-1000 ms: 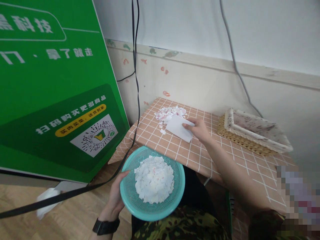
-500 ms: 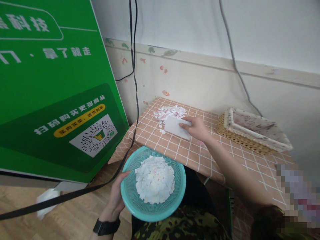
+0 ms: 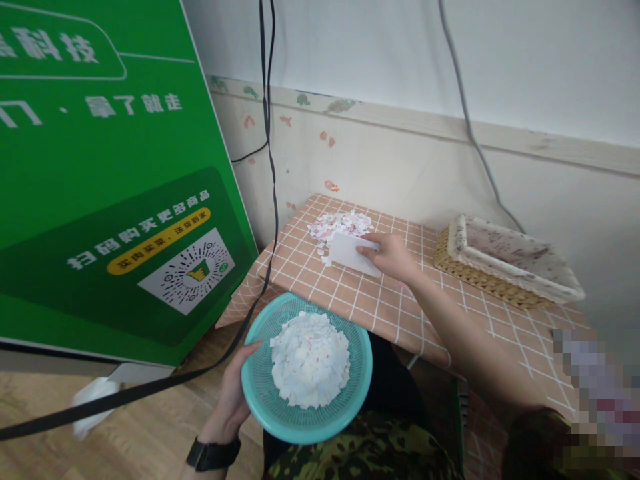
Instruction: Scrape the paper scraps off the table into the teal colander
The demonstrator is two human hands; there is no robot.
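A round turquoise plastic basket (image 3: 357, 393) is gripped at its left rim by my left hand (image 3: 236, 387), just below the table's front edge. Inside it is a heap of small white paper scraps (image 3: 310, 360), some with pink marks. Above the table, my right hand (image 3: 393, 257) pinches a flat white card (image 3: 353, 253) between thumb and fingers. The card lies tilted against the near side of a loose pile of paper scraps (image 3: 345, 223), white and pink, near the table's far left corner. A few scraps show at the card's left edge.
A checked brown cloth covers the table (image 3: 320, 277). A wicker basket with a cloth lining (image 3: 500, 267) stands at the right by the wall. Black cables (image 3: 273, 167) hang on the left, one crossing low before the green panel (image 3: 125, 167). A grey cable (image 3: 463, 100) runs down the wall.
The card and my right hand have shifted very slightly; a scrap near the card's left corner now sits closer to it. My left hand and the turquoise basket are practically still.
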